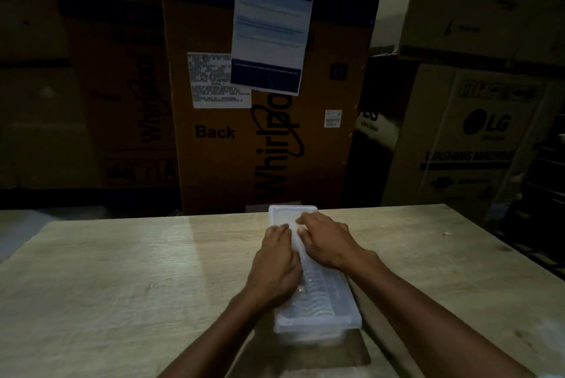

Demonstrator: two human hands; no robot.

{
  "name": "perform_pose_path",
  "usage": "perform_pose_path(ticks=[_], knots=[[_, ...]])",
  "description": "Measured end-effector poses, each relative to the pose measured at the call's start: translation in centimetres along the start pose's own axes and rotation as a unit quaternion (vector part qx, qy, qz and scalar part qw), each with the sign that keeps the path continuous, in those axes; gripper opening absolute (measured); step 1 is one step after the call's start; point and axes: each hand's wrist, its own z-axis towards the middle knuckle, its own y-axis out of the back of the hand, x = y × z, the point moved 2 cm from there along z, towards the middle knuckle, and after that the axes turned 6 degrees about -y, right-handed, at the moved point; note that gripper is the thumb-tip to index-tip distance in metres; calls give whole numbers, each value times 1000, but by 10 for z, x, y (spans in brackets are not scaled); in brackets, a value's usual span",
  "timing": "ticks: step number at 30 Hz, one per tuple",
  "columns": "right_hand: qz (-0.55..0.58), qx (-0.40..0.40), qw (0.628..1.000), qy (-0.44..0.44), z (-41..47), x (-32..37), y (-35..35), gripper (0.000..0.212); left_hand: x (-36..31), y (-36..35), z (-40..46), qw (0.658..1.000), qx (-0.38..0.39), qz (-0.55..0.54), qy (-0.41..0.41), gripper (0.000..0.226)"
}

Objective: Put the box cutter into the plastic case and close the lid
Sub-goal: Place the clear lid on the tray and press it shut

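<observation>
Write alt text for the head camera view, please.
Both hands, left hand and right hand, press flat on the lid of a clear plastic case on a wooden table. Cardboard boxes stand behind.

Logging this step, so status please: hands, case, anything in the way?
Left hand and right hand flat on lid, pressing. Case on table, lid on. Cutter not visible. Nothing in the way.

Both arms reach forward; left hand [273,267] and right hand [327,241] lie palm-down, side by side, fingers flat.
</observation>
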Motion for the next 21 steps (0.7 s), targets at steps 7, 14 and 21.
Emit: perform_pose_path(ticks=[7,14,21], knots=[[-87,2,996,-13,-58,28,3,53,8,9,44,995,36,86,19,62],[23,-42,998,-31,-75,31,5,56,-1,15,63,979,6,203,-4,45],[19,-85,994,-67,-73,27,2,52,4,14,67,976,-27,213,-35,47]])
